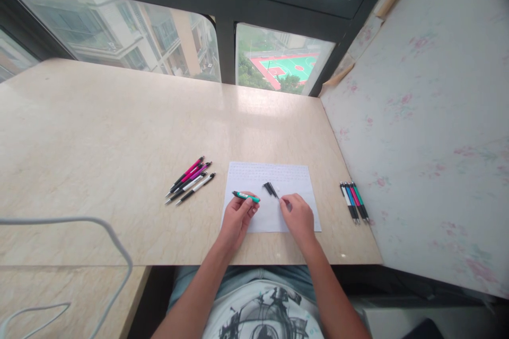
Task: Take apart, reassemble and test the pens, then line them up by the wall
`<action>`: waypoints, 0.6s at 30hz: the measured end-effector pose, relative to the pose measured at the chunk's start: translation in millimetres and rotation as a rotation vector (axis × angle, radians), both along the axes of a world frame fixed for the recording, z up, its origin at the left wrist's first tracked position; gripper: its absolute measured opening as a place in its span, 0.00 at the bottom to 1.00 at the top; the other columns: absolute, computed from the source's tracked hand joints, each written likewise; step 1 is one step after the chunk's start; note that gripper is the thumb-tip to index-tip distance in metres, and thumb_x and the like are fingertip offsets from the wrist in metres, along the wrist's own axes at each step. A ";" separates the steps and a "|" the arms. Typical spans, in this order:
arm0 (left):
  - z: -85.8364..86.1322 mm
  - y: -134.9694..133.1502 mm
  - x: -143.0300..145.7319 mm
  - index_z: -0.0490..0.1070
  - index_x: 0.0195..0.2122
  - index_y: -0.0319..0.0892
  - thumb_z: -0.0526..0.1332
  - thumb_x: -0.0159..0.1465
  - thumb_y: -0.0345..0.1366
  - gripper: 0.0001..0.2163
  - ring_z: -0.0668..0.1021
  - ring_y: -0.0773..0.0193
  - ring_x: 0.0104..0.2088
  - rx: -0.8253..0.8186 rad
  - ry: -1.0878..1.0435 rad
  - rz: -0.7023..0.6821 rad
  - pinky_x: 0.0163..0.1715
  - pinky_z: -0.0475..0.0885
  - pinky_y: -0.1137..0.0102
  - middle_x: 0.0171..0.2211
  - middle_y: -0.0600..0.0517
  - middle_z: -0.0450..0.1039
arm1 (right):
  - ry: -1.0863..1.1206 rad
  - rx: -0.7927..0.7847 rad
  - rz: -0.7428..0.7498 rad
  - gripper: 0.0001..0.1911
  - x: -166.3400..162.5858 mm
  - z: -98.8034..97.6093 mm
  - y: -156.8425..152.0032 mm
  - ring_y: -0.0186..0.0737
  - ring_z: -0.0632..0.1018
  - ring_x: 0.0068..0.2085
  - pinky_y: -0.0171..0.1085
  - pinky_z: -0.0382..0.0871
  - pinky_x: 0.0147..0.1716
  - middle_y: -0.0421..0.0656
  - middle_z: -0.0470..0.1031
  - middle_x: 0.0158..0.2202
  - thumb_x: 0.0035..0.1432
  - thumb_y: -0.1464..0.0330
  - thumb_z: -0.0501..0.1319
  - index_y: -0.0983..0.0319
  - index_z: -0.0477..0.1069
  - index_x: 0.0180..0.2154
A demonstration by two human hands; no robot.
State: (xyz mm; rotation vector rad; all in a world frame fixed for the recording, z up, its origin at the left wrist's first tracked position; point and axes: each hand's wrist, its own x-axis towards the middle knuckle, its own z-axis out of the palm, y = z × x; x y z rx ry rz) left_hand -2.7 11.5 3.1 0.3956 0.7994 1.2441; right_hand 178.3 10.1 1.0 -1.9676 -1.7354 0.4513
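My left hand [240,214] is closed around the green upper barrel of a pen [246,196], whose black end points left. Across from it, my right hand [296,214] pinches the lower tip of a thin black rod [274,190] that looks like a pen refill. Beside that rod, a short black pen part [268,188] lies on the paper. Both hands are over a white sheet of paper [274,220] with rows of faint writing near its top. A small pale bit near the rod is too small to name.
Several pens [191,180] in pink, purple, white and black lie loosely piled left of the sheet. On the right, several more pens [353,202] lie side by side near the wall [417,132]. A grey cable [79,220] loops over the desk [119,143] at left. Windows stand behind.
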 end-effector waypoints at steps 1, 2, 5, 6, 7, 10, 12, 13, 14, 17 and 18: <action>0.1 -0.1 0.0 0.75 0.36 0.39 0.68 0.58 0.34 0.07 0.74 0.69 0.33 -0.004 0.000 -0.002 0.36 0.68 0.73 0.35 0.50 0.74 | -0.013 -0.014 0.017 0.10 0.3 0.1 -0.5 0.39 0.75 0.35 0.35 0.64 0.36 0.43 0.76 0.34 0.61 0.66 0.55 0.60 0.75 0.33; 0.0 -0.2 0.1 0.75 0.36 0.39 0.68 0.58 0.34 0.07 0.74 0.69 0.33 -0.005 -0.002 -0.005 0.36 0.68 0.73 0.35 0.50 0.74 | -0.019 -0.025 0.030 0.11 1.1 0.2 -0.8 0.39 0.75 0.35 0.35 0.64 0.36 0.43 0.76 0.33 0.61 0.66 0.55 0.60 0.75 0.33; -0.4 -0.4 0.1 0.75 0.36 0.39 0.67 0.58 0.34 0.06 0.74 0.69 0.32 -0.001 -0.002 -0.010 0.37 0.68 0.73 0.35 0.50 0.74 | -0.016 -0.036 0.051 0.11 5.1 0.7 1.1 0.40 0.75 0.35 0.35 0.64 0.36 0.43 0.76 0.33 0.61 0.66 0.54 0.60 0.75 0.33; -0.5 -0.4 0.1 0.75 0.36 0.39 0.67 0.58 0.34 0.06 0.74 0.69 0.32 -0.001 0.000 -0.012 0.37 0.68 0.73 0.35 0.50 0.74 | -0.012 -0.032 0.056 0.11 6.4 0.8 2.9 0.40 0.75 0.35 0.36 0.64 0.36 0.43 0.76 0.33 0.61 0.67 0.54 0.60 0.75 0.34; -0.4 -0.4 0.0 0.75 0.36 0.39 0.67 0.58 0.34 0.07 0.74 0.69 0.32 -0.004 0.002 -0.014 0.37 0.68 0.73 0.35 0.50 0.74 | -0.010 -0.024 0.059 0.12 7.5 0.9 5.1 0.40 0.75 0.35 0.36 0.64 0.36 0.44 0.76 0.34 0.61 0.67 0.53 0.60 0.75 0.35; 0.4 -0.3 -0.2 0.75 0.36 0.39 0.68 0.57 0.34 0.07 0.74 0.68 0.32 -0.016 0.004 -0.020 0.36 0.68 0.72 0.35 0.49 0.75 | -0.024 0.009 0.060 0.12 9.2 0.8 13.6 0.40 0.75 0.36 0.36 0.65 0.36 0.44 0.76 0.36 0.60 0.68 0.53 0.61 0.74 0.40; 1.1 -0.4 -0.3 0.75 0.36 0.39 0.68 0.57 0.35 0.07 0.74 0.68 0.32 -0.020 0.001 -0.024 0.36 0.68 0.72 0.34 0.50 0.75 | -0.052 0.020 0.060 0.13 8.7 0.5 19.6 0.40 0.75 0.37 0.36 0.65 0.37 0.45 0.75 0.37 0.60 0.69 0.53 0.61 0.74 0.42; 1.4 -0.5 -0.3 0.75 0.36 0.39 0.68 0.57 0.35 0.08 0.74 0.68 0.32 -0.022 0.002 -0.025 0.37 0.68 0.72 0.34 0.50 0.75 | -0.067 0.019 0.066 0.13 8.0 0.4 22.3 0.40 0.75 0.37 0.36 0.65 0.37 0.45 0.75 0.38 0.59 0.70 0.53 0.61 0.74 0.43; 1.5 -0.6 -0.3 0.75 0.36 0.39 0.68 0.57 0.35 0.08 0.74 0.68 0.32 -0.023 0.002 -0.024 0.37 0.68 0.72 0.34 0.50 0.75 | -0.079 0.017 0.074 0.13 6.9 0.4 24.6 0.40 0.75 0.38 0.36 0.66 0.38 0.45 0.75 0.38 0.59 0.70 0.53 0.61 0.73 0.44; 1.3 -0.9 -0.2 0.75 0.37 0.39 0.68 0.57 0.34 0.08 0.75 0.68 0.32 -0.025 0.007 -0.027 0.37 0.68 0.72 0.35 0.50 0.74 | -0.102 0.017 0.119 0.15 3.1 1.9 29.3 0.40 0.75 0.41 0.35 0.66 0.39 0.45 0.74 0.42 0.59 0.71 0.54 0.61 0.72 0.47; 1.1 -0.9 -0.1 0.75 0.37 0.39 0.68 0.57 0.34 0.08 0.75 0.68 0.32 -0.025 0.009 -0.027 0.37 0.68 0.72 0.34 0.50 0.74 | -0.107 0.018 0.136 0.15 1.8 3.0 29.9 0.40 0.75 0.42 0.35 0.66 0.39 0.45 0.73 0.43 0.59 0.71 0.54 0.61 0.71 0.47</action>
